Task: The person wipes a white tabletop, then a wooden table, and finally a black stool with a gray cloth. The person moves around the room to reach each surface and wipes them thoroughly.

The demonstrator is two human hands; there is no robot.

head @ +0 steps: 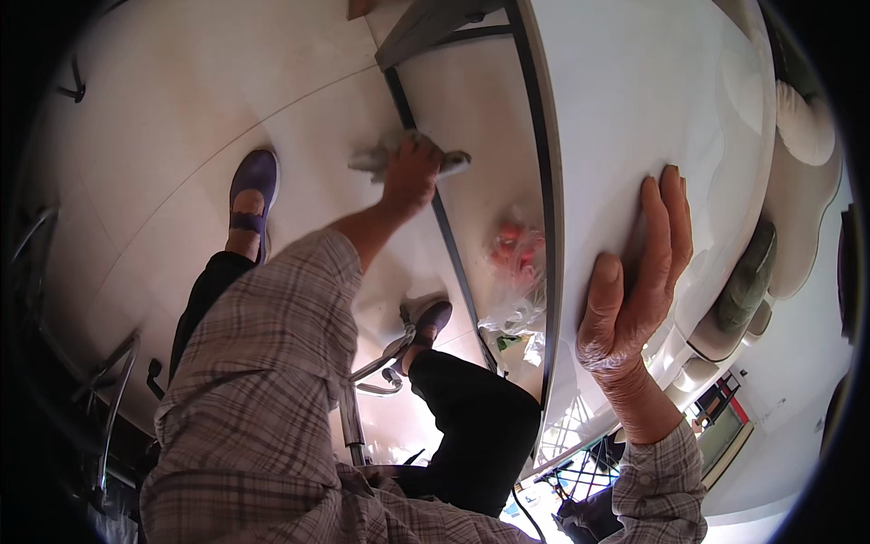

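Observation:
My left hand (411,173) is closed around a crumpled grey cloth (452,162), blurred, at the upper middle of the view. The cloth hangs over the dark bar (445,221) of the table's frame, low above the pale floor; whether it touches the bar I cannot tell. To the right, my right hand (639,279) rests on the glossy white tabletop (598,102) with its thumb apart from the extended fingers, holding nothing.
Below the table edge lies a clear plastic bag (520,272) with red things in it. A chair's metal base (350,415) stands between my legs, near my purple shoes (255,178). Metal chair legs (112,408) are at the left. Dark and pale objects (747,292) lie past the tabletop.

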